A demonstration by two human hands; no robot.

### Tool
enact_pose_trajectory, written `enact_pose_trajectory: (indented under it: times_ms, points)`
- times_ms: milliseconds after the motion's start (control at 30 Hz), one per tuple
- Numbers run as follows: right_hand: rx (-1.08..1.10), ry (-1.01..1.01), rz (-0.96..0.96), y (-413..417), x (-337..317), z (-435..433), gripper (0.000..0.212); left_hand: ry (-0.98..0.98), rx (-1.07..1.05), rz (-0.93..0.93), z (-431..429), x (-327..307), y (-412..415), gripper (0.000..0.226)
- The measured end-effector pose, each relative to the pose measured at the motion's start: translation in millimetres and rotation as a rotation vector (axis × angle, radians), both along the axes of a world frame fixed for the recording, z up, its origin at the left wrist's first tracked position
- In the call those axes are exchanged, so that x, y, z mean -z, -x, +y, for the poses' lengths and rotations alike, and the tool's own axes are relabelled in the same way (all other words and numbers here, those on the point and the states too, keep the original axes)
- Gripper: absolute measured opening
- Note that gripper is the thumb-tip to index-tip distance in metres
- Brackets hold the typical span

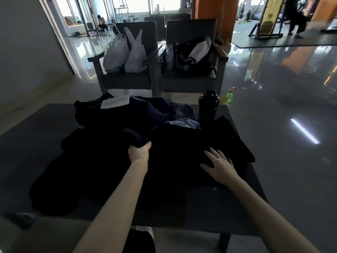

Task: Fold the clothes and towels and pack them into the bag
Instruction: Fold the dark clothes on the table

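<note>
Presently, a black garment point(102, 172) lies spread over the near half of the table point(31, 132), from short of the left edge across to the right edge.

The left hand point(139, 151) has its fingers curled round a bunched fold of this garment and holds it raised above the middle of the table. The right hand point(218, 167) lies palm down on the cloth toward the right edge, fingers straight and spread wide, holding nothing. In my judgement it is placed there to pin the cloth, so that the fold can be drawn across without dragging the whole piece.

Along the far edge sits a heap of dark blue clothes point(158, 108), unfolded, with a pale blue cloth point(184, 123), possibly a towel, at its near side. At the far left corner is a dark bundle point(87, 115) bearing a white label point(114, 102). It may be the bag, but the dim light prevents confirmation.

A black bottle point(208, 105) stands upright at the far right corner, just beside the garment, and a wide sweep of cloth could topple it.

Assessment: first fold in hand, nothing visibly packed, the task at an early stage.
</note>
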State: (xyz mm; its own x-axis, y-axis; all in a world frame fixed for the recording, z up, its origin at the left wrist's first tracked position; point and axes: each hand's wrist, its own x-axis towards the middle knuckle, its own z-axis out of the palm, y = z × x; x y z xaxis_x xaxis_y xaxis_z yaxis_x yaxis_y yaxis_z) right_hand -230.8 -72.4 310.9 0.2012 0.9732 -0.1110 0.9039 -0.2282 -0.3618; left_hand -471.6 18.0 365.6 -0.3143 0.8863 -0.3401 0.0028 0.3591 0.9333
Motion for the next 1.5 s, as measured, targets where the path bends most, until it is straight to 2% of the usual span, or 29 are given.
enact_pose_trajectory:
  times_ms: [100,167,233,300,467,567,633,700,767,867,967,1033,1067,1100,1167,1233,1300,1400,1500]
  points:
    - [0.006,-0.005,0.02,-1.0,1.6,-0.1,0.062,-0.393,0.317,0.577,-11.5,0.3,-17.4,0.049]
    - [0.012,-0.012,0.052,-1.6,0.7,-0.2,0.059,-0.617,0.538,0.927,-14.5,8.2,-21.1,0.05]
    - [0.022,-0.012,0.098,-2.1,-1.2,-0.4,0.056,-0.703,0.716,1.126,-17.3,16.7,-23.7,0.058]
    - [0.04,-0.012,0.144,-2.6,-2.5,0.3,0.054,-0.669,0.81,1.195,-20.2,23.3,-25.4,0.063]
    - [0.116,-0.141,0.234,4.1,-9.0,5.7,0.043,-0.584,0.835,1.229,-19.9,28.4,-25.1,0.057]
    - [0.176,-0.236,0.273,18.0,-17.1,11.7,0.042,-0.642,0.853,1.191,-20.5,28.1,-27.0,0.049]
    - [0.233,-0.218,0.53,27.7,-26.8,20.6,0.045,-0.733,0.838,1.125,-23.4,29.7,-25.8,0.042]
    - [0.326,-0.128,0.84,35.1,-33.7,33.3,0.038,-0.806,0.858,1.099,-25.8,32.8,-22.1,0.038]
    - [0.397,-0.096,0.98,39.4,-33.9,44.8,0.032,-0.852,0.904,1.116,-27.3,36.4,-18.5,0.037]
    - [0.442,-0.224,0.913,37.8,-30.9,49.3,0.036,-0.835,0.965,1.152,-29.9,35.7,-15.7,0.034]
    - [0.416,-0.316,0.674,32.7,-25.5,34.2,0.034,-0.719,1.069,1.146,-29.9,33.7,-15.3,0.036]
    - [0.381,-0.279,0.543,31.5,-15.3,22.2,0.038,-0.535,0.983,0.838,-32.6,31.9,-19.5,0.038]
    - [0.358,-0.276,0.493,32.2,-9.9,16.9,0.041,-0.454,0.865,0.658,-33.2,32.0,-22.2,0.038]
    - [0.331,-0.293,0.447,33.8,-6.8,11.3,0.043,-0.407,0.731,0.571,-32.1,33.4,-24.9,0.036]
    - [0.276,-0.368,0.404,37.2,-4.7,2.1,0.046,-0.297,0.568,0.611,-28.0,34.8,-29.7,0.047]
    - [0.233,-0.388,0.403,41.8,-5.9,-6.3,0.05,-0.105,0.577,0.571,-25.0,32.7,-34.0,0.071]
    - [0.211,-0.334,0.431,45.7,-7.5,-12.0,0.055,-0.023,0.617,0.587,-24.2,26.0,-39.9,0.082]
    - [0.197,-0.288,0.519,46.1,-9.3,-14.1,0.06,-0.021,0.661,0.668,-27.7,13.5,-43.7,0.084]
    - [0.142,-0.288,0.462,44.0,-10.1,-18.0,0.047,0.051,0.695,0.692,-43.8,-0.4,-41.9,0.079]
